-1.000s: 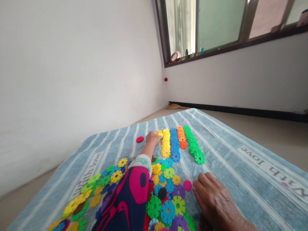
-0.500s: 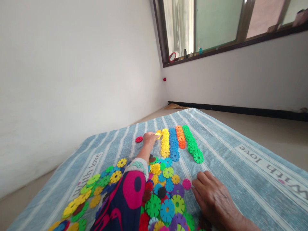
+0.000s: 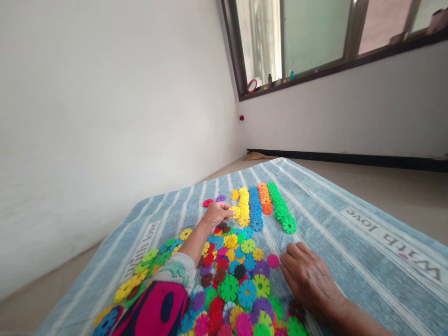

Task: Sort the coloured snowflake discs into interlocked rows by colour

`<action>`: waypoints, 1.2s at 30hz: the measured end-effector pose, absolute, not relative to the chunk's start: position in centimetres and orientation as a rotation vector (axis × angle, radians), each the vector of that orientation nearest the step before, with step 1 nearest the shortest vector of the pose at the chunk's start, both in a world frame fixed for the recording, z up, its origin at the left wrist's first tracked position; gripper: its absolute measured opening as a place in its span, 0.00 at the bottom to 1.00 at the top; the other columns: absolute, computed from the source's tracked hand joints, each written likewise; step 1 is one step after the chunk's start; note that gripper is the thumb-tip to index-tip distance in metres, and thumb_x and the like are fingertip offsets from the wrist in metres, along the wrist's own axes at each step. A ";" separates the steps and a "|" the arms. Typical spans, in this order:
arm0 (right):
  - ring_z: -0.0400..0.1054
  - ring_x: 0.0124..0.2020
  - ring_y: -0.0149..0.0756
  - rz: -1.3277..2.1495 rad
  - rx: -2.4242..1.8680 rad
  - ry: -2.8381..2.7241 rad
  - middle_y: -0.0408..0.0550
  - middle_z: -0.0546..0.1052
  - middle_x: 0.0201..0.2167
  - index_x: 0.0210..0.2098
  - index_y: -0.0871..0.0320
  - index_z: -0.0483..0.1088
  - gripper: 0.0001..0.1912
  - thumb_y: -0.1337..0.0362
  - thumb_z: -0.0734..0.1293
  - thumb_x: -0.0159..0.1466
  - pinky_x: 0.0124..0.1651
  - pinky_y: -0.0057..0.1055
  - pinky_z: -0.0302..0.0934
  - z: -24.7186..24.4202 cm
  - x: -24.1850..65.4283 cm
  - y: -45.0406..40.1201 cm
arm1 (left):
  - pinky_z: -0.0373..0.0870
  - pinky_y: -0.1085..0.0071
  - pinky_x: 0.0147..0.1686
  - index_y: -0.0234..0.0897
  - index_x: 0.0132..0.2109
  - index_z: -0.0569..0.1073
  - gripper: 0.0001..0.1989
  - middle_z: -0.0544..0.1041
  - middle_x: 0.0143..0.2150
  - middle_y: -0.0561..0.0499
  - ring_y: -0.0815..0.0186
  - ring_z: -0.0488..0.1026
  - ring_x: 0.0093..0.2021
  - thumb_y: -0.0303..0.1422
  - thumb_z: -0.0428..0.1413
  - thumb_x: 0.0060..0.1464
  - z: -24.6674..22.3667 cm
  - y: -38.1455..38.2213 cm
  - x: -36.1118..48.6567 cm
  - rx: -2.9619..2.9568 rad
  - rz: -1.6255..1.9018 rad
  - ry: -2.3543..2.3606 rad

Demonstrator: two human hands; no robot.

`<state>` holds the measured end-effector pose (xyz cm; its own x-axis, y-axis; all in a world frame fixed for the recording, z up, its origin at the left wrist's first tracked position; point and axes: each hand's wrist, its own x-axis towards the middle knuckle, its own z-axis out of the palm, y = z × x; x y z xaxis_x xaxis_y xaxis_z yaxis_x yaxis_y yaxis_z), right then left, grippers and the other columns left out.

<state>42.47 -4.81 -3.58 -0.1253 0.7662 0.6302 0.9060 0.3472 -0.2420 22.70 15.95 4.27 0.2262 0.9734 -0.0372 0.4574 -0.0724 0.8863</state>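
My left hand [image 3: 216,217] pinches a yellow slotted plastic disc [image 3: 234,212] between thumb and fingers, against the left side of an overlapping row of yellow discs [image 3: 244,205]. Another yellow-orange disc [image 3: 235,194] lies just beyond the held one. To the right run a blue row [image 3: 255,207], a shorter orange row [image 3: 265,198] and a green row [image 3: 280,205]. My right hand [image 3: 311,280] rests palm down on the cloth, its fingers loosely curled and their tips partly hidden. A pink disc [image 3: 273,261] lies right beside it.
A loose pile of mixed-colour discs [image 3: 229,287] spreads in front of me, partly under my left forearm. A red disc [image 3: 207,203] and a purple disc [image 3: 220,198] lie past my left hand. Striped blue cloth [image 3: 350,247] covers the surface, with a wall [image 3: 105,93] beyond its left side.
My left hand has come nearer to me along the yellow row. A yellow-orange disc and a purple disc now show where the hand was. My right hand stays in place.
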 end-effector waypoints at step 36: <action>0.56 0.30 0.36 -0.303 -1.475 -1.953 0.46 0.65 0.25 0.22 0.57 0.64 0.14 0.70 0.61 0.64 0.33 0.33 0.46 -2.5 42.6 -5.1 | 0.63 0.64 0.46 0.42 0.39 0.76 0.09 0.74 0.42 0.47 0.59 0.68 0.43 0.36 0.52 0.56 2.3 5.8 23.6 2.863 0.249 1.381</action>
<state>42.64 -5.07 -2.48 -0.1437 0.7664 0.6261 0.9202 0.3363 -0.2005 23.65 5.83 2.33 0.6128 0.7738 0.1602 0.7810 -0.6239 0.0261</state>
